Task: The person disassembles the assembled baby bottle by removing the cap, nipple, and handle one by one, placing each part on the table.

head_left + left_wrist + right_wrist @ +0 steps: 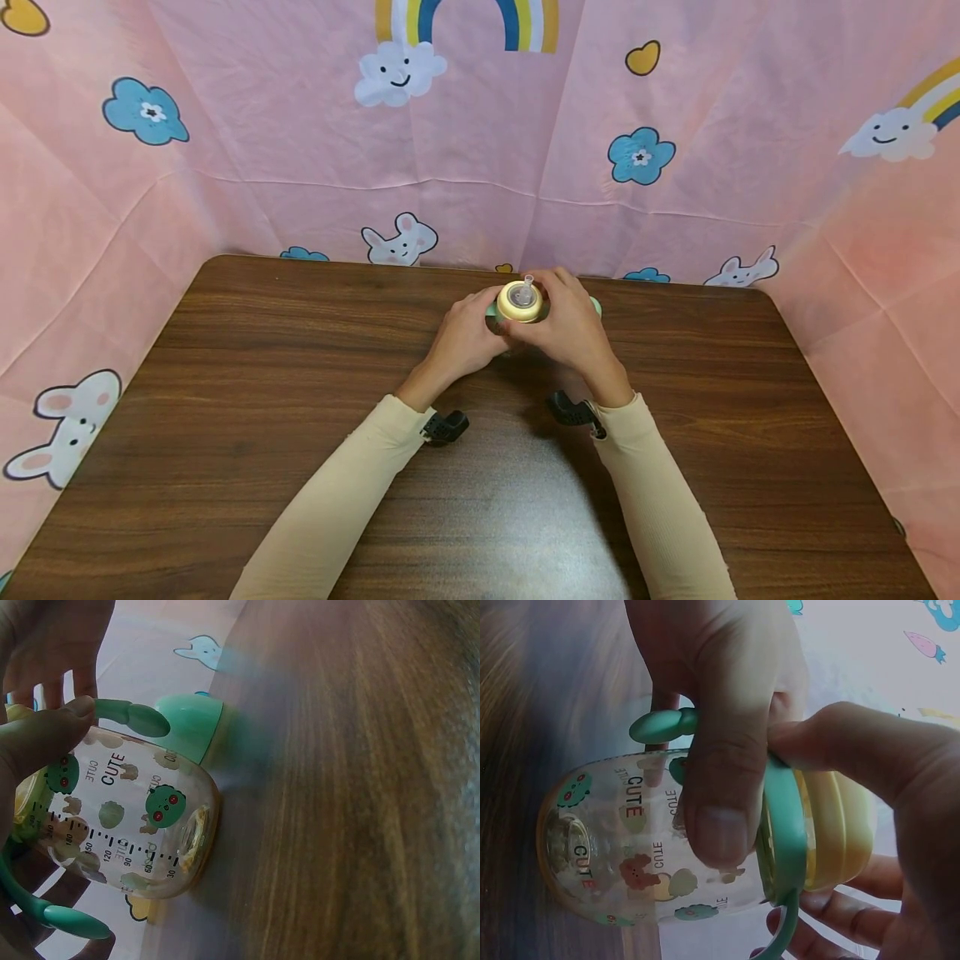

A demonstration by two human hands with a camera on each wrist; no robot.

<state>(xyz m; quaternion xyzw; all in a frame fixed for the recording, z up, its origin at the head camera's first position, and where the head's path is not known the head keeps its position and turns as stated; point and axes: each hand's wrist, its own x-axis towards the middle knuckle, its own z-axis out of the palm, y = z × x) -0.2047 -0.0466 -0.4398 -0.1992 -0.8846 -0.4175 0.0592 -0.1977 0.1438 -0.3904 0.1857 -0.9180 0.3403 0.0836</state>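
A clear baby bottle (150, 825) with printed cartoon figures, a measuring scale and green handles (75, 921) stands upright near the table's back edge. On top it has a yellow collar (518, 313) and a clear spout (527, 290). My left hand (467, 335) holds the bottle from the left, its thumb (721, 817) across the clear body in the right wrist view. From the right, my right hand (567, 323) grips around the collar; its thumb (832, 735) lies by the green handle ring. The handles are partly hidden by both hands in the head view.
A green rounded cap (191, 727) is on the table just right of the bottle, mostly behind my right hand in the head view. The brown wooden table (300, 375) meets a pink printed cloth (487, 150) behind and at both sides. Both wrists wear black cameras (446, 427).
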